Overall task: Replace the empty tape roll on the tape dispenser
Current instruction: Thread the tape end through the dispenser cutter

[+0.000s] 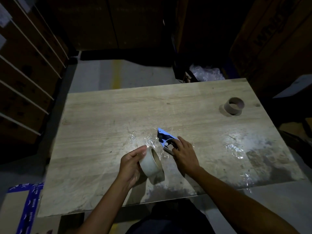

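A full roll of clear tape [152,163] with a brown core is held on edge just above the wooden table [101,119], my left hand [130,166] wrapped around its left side. Just to its right, my right hand [184,153] grips the blue and black tape dispenser [166,138], which rests on the table with its pointed end aimed away from me. The roll and the dispenser are a small gap apart. An empty brown cardboard core [233,105] stands upright at the table's far right.
Scraps of clear film [234,149] lie on the table's right part. Stacked cardboard boxes [25,73] rise at the left, more boxes [273,39] at the right. A bin of bubble wrap [207,73] sits beyond the far edge. A taped box [22,208] lies low left.
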The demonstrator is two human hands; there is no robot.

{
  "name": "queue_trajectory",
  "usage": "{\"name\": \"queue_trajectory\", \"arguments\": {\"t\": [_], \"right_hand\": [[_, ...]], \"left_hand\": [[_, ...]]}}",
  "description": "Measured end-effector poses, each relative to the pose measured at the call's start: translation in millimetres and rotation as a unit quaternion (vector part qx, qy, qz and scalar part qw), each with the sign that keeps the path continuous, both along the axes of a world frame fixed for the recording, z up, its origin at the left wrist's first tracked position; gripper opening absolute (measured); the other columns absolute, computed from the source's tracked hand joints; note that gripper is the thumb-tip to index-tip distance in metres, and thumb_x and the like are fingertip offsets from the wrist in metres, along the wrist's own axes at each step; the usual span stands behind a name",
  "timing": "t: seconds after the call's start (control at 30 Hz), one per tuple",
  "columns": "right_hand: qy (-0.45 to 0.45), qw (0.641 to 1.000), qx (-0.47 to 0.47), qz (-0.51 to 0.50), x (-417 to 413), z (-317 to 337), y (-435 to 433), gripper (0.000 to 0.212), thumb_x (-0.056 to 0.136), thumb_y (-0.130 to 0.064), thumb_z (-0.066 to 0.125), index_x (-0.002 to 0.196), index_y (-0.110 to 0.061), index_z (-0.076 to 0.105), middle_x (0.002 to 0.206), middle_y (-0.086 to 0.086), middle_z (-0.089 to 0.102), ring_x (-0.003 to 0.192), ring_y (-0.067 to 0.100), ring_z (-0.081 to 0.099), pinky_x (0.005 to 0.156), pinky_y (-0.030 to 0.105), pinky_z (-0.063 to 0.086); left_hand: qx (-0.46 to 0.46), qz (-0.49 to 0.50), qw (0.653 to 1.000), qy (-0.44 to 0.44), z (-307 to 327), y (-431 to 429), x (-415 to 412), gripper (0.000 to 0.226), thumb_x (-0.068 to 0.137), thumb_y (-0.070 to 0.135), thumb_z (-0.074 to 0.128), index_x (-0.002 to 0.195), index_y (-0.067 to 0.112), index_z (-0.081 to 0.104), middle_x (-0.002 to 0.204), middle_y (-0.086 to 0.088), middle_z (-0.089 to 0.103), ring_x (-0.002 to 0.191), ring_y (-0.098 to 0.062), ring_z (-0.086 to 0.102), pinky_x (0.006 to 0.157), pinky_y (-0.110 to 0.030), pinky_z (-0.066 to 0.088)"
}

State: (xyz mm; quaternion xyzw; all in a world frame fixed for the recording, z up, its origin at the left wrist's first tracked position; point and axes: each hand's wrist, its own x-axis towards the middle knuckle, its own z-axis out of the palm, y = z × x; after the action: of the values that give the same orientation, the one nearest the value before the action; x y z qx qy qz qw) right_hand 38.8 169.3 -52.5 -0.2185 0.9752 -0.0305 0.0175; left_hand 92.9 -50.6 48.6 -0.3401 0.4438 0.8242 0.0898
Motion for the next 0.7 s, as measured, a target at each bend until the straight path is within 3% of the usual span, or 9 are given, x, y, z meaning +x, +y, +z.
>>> {"name": "queue_trajectory", "arguments": {"t": [0.13,0.23,0.37,0.47,0.6,0.7], "right_hand": [[-0.021,0.999,0.049,0.013,-4,13,5,0.032,0.065,-0.015,0.085,0.094,-0.013,0.073,0.146,0.009,0.046,0.142,0.034,0.035,0.109,0.052,0.037],[-0.019,0.998,0.045,-0.033,2,23,1,0.028,0.064,-0.024,0.083,0.09,-0.016,0.074,0.142,0.007,0.049,0.13,0.031,0.042,0.094,0.05,0.04],[-0.014,0.989,-0.066,-0.135,15,22,-13,0.028,0.079,-0.041,0.074,0.086,-0.014,0.074,0.131,0.009,0.057,0.111,0.028,0.054,0.081,0.041,0.051],[-0.027,0.964,-0.16,-0.209,22,22,-25,0.025,0.085,-0.037,0.07,0.084,-0.012,0.07,0.128,0.009,0.057,0.109,0.026,0.055,0.078,0.037,0.055],[-0.08,0.905,-0.282,-0.308,29,25,-33,0.02,0.09,-0.03,0.065,0.102,-0.014,0.063,0.12,0.005,0.051,0.096,0.022,0.062,0.071,0.027,0.046],[-0.085,0.876,-0.328,-0.342,31,25,-31,0.023,0.091,-0.028,0.063,0.11,-0.015,0.06,0.116,0.006,0.053,0.09,0.022,0.062,0.072,0.028,0.047]], "left_hand": [[0.004,-0.012,1.0,-0.003,-1,6,2,0.027,0.088,-0.009,0.058,0.115,-0.011,0.064,0.113,-0.014,0.07,0.081,-0.01,0.074,0.062,-0.021,0.058],[0.006,-0.021,1.0,-0.003,-3,12,3,0.027,0.088,-0.011,0.056,0.115,-0.012,0.063,0.109,-0.013,0.07,0.076,-0.009,0.074,0.064,-0.021,0.059],[0.014,-0.025,1.0,0.0,-5,20,2,0.029,0.088,-0.013,0.055,0.117,-0.012,0.062,0.113,-0.015,0.069,0.08,-0.01,0.074,0.069,-0.02,0.06],[0.016,-0.029,0.999,0.002,-6,24,1,0.03,0.088,-0.014,0.055,0.117,-0.013,0.061,0.115,-0.015,0.068,0.08,-0.009,0.074,0.066,-0.019,0.059],[0.017,-0.038,0.999,0.006,-5,25,0,0.03,0.089,-0.012,0.056,0.118,-0.011,0.063,0.117,-0.014,0.068,0.087,-0.013,0.073,0.068,-0.021,0.059],[0.014,-0.044,0.999,0.01,-5,26,-1,0.029,0.089,-0.012,0.055,0.116,-0.01,0.064,0.116,-0.011,0.069,0.09,-0.013,0.072,0.071,-0.022,0.06]]}}
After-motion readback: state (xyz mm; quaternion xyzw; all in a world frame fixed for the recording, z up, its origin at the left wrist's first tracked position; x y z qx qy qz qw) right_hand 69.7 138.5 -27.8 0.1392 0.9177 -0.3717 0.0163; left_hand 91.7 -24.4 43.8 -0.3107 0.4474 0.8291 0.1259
